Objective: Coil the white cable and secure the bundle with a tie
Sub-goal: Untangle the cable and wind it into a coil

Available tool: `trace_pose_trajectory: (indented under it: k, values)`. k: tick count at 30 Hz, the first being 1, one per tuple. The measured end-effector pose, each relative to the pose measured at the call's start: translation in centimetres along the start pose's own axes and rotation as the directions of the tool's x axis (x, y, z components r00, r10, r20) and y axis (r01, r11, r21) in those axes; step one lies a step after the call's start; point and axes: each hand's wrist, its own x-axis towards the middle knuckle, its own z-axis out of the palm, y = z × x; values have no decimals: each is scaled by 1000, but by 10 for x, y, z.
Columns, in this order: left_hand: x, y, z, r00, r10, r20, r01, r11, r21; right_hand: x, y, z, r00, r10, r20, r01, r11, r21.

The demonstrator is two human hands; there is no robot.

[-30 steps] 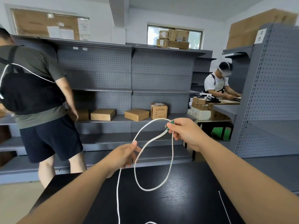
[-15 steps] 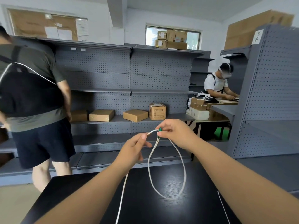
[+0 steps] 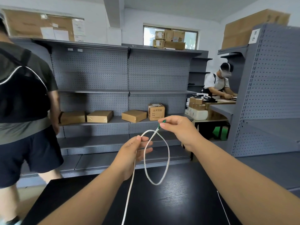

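Head view, nearest first: the black surface (image 3: pixel 170 207) fills the lower frame, and the free length of the white cable (image 3: pixel 128 199) climbs across it from 6 o'clock to the left hand (image 3: pixel 131 153). A thin pale strand (image 3: pixel 223 207) lies on the surface at 4 o'clock; I cannot tell whether it is the tie. Above the surface hangs 1 finished loop of cable. The left hand pinches the cable between thumb and forefinger at the loop's 10 o'clock side, its other fingers loosely spread. Just beyond, at 1 o'clock from it, the right hand (image 3: pixel 180 130) pinches the green tip (image 3: pixel 163 121) and the top of the loop together. Coiling looks early: 1 turn made, more cable left. The next move calls for the left hand to bring a 2nd turn up to the right hand's pinch, matching the loop's size. Farther off stand grey shelves (image 3: pixel 170 80) bearing cardboard boxes (image 3: pixel 134 116).
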Motion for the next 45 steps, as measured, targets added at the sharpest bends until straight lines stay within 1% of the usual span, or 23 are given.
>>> trace_pose_trajectory:
  k: [3,5,9,11,13,16,18,20,22,24,27,29,30,32,34,36,38,39,40,41,43,45]
  values:
    - [1,1,-5,999,-44,30,48,985,-168,1,3,0,1000,26,-14,-26,999,-31]
    - [0,2,-7,998,-56,37,64,958,-281,0,5,1,998,63,-20,-63,998,-9]
    - [2,4,-11,998,-62,29,69,885,-461,-2,10,5,976,216,31,-218,971,95]
    - [4,5,-12,998,-58,10,55,858,-512,-3,13,7,947,304,102,-318,931,178]
    - [5,5,-12,998,-51,-22,31,840,-542,-3,16,10,921,345,182,-383,887,258]
    - [8,1,-15,998,-39,-51,5,834,-552,-4,21,18,902,355,247,-422,847,324]
    - [9,-3,-19,998,-46,-44,15,842,-540,-4,23,25,909,346,232,-409,849,336]
    - [8,-3,-27,997,-73,-19,55,875,-482,-2,23,28,935,321,150,-354,870,344]
    - [6,0,-38,994,-111,12,108,935,-339,1,21,27,957,281,68,-288,913,287]
    - [4,6,-45,991,-133,29,135,984,-117,2,18,22,971,231,57,-237,959,154]
    - [4,19,-41,996,-87,-4,86,980,182,3,13,20,978,179,106,-170,982,-88]
    - [6,30,-36,1000,-4,-21,12,928,372,3,10,21,981,146,131,-113,966,-231]
    - [7,35,-34,999,38,-9,-29,879,475,3,8,21,982,132,137,-89,954,-286]
    - [8,44,-32,995,99,30,-94,743,662,1,3,20,981,113,160,-49,933,-355]
    - [10,48,-31,989,121,86,-142,595,791,-1,-1,21,976,90,199,0,911,-411]
    - [13,47,-26,983,80,165,-182,511,840,-3,-3,25,976,60,209,35,904,-425]
    - [13,42,-20,974,36,223,-214,465,859,-3,-2,29,982,25,187,51,919,-391]
    - [13,39,-17,969,39,242,-233,455,860,-3,-2,30,986,7,165,57,925,-375]
    - [12,35,-14,965,59,257,-254,475,843,-3,-1,31,990,-14,142,64,932,-357]
    - [11,32,-12,960,82,266,-268,531,804,-4,0,30,992,-33,120,72,941,-332]
    - [8,26,-10,960,114,257,-264,687,678,-5,1,29,995,-51,86,71,966,-250]
    - [6,22,-8,968,138,210,-235,795,560,-6,4,29,999,-29,41,34,991,-129]
